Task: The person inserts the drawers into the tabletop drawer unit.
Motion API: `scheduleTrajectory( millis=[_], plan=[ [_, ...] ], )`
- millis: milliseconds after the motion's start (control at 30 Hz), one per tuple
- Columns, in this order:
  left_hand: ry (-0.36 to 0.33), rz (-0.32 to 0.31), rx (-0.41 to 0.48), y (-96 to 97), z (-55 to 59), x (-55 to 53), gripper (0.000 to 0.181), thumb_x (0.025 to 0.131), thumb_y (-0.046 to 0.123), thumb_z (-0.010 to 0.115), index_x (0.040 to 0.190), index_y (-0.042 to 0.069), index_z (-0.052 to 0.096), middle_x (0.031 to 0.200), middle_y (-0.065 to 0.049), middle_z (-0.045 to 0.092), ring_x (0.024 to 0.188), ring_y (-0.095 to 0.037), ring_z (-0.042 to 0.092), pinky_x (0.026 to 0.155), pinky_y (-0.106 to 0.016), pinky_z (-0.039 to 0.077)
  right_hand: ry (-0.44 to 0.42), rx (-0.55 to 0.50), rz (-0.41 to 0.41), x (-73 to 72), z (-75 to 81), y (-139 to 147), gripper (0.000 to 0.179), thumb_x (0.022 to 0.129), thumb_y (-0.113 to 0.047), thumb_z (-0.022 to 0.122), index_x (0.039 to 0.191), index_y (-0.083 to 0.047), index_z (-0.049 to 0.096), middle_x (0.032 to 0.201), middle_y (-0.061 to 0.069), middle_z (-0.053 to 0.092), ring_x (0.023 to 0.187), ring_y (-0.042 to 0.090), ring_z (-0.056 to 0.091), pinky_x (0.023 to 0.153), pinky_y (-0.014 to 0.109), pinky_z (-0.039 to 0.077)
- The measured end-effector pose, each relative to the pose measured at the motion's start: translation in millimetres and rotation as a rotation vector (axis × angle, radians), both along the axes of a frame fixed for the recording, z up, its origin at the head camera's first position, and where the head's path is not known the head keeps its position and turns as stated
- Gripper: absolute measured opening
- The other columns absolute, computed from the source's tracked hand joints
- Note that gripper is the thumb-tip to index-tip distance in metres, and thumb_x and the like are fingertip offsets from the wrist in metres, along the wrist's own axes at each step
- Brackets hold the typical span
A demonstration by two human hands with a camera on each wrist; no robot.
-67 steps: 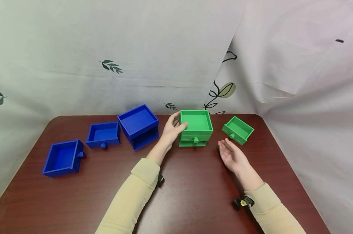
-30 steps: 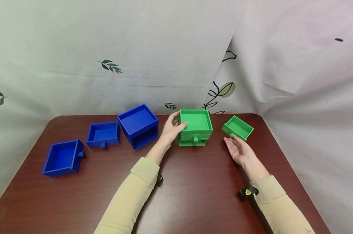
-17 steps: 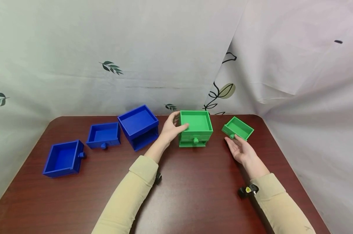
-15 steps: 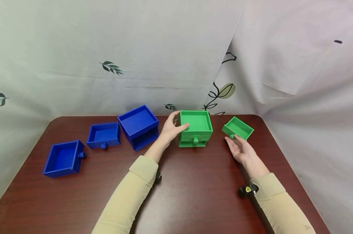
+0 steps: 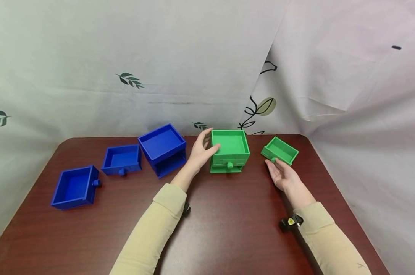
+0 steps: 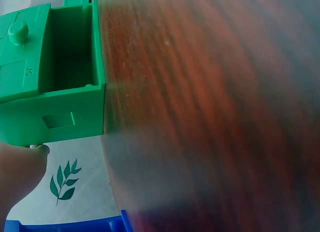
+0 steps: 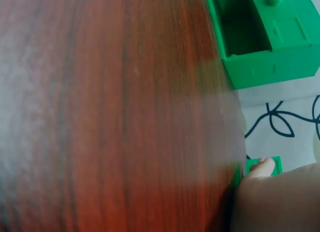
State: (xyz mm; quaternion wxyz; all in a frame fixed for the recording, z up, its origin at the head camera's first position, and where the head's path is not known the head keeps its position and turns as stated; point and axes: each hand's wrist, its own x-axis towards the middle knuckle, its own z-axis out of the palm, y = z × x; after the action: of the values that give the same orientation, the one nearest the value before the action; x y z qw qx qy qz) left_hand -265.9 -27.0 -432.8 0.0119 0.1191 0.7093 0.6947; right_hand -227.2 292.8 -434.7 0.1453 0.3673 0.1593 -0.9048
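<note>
A green drawer cabinet (image 5: 229,151) stands at the back middle of the table, with an open tray top, a knobbed upper drawer in place and an open slot below. My left hand (image 5: 201,152) holds its left side, the thumb over the top rim and the other fingers along the side, partly hidden. To the right lies a loose small green drawer (image 5: 281,149), turned at an angle. My right hand (image 5: 283,176) is at the drawer's front, its fingertips pinching the knob. Both wrist views show the cabinet's dark lower slot (image 6: 72,47) close up.
A blue cabinet (image 5: 162,143) with an open front slot stands left of my left hand. Further left lie two loose blue drawers, a smaller blue drawer (image 5: 120,158) and a larger blue drawer (image 5: 75,187). A pale curtain (image 5: 193,57) hangs behind the table (image 5: 224,229).
My right hand has moved right and away from me to the small green drawer's knob, then stayed there. The left hand has stayed at the green cabinet, which has not visibly moved.
</note>
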Motion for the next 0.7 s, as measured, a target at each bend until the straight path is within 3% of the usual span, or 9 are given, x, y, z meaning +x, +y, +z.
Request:
scheduleTrajectory(
  millis=[100,233,367,700],
  plan=[
    [-0.004,-0.002,-0.009,-0.7,-2.0,-0.8,0.07,0.101,0.007,0.068,0.163,0.006,0.036,0.167,-0.017,0.039,0.156,-0.035,0.038,0.136,-0.045,0.026,-0.001,-0.002,-0.003,0.6,-1.2,-0.5,0.041,0.105,-0.01,0.065,0.141,-0.029,0.059,0.115,0.009,0.08,0.133,0.004,0.064,0.111,0.017,0.052],
    [-0.004,-0.003,-0.012,-1.2,-4.7,-3.5,0.069,0.1,0.007,0.068,0.163,0.008,0.038,0.167,-0.016,0.04,0.157,-0.034,0.038,0.135,-0.044,0.028,0.0,0.026,0.004,0.6,-2.3,-1.8,0.029,0.106,-0.013,0.064,0.132,-0.026,0.064,0.099,0.012,0.077,0.111,0.011,0.076,0.102,0.017,0.058],
    [-0.007,-0.005,-0.012,-1.5,-5.7,-5.4,0.069,0.1,0.007,0.068,0.162,0.007,0.038,0.167,-0.016,0.04,0.157,-0.033,0.038,0.135,-0.043,0.028,0.004,0.045,-0.005,1.0,-2.8,-2.4,0.017,0.105,-0.012,0.064,0.12,-0.02,0.068,0.1,0.009,0.073,0.095,0.017,0.079,0.096,0.016,0.061],
    [-0.014,-0.01,0.011,-1.0,-6.5,-6.6,0.069,0.101,0.007,0.067,0.163,0.005,0.037,0.168,-0.016,0.039,0.158,-0.033,0.037,0.136,-0.042,0.027,0.001,0.086,-0.013,4.1,-2.9,-3.6,0.025,0.105,-0.011,0.065,0.126,-0.023,0.064,0.092,0.011,0.07,0.084,0.018,0.077,0.092,0.013,0.061]
  ],
)
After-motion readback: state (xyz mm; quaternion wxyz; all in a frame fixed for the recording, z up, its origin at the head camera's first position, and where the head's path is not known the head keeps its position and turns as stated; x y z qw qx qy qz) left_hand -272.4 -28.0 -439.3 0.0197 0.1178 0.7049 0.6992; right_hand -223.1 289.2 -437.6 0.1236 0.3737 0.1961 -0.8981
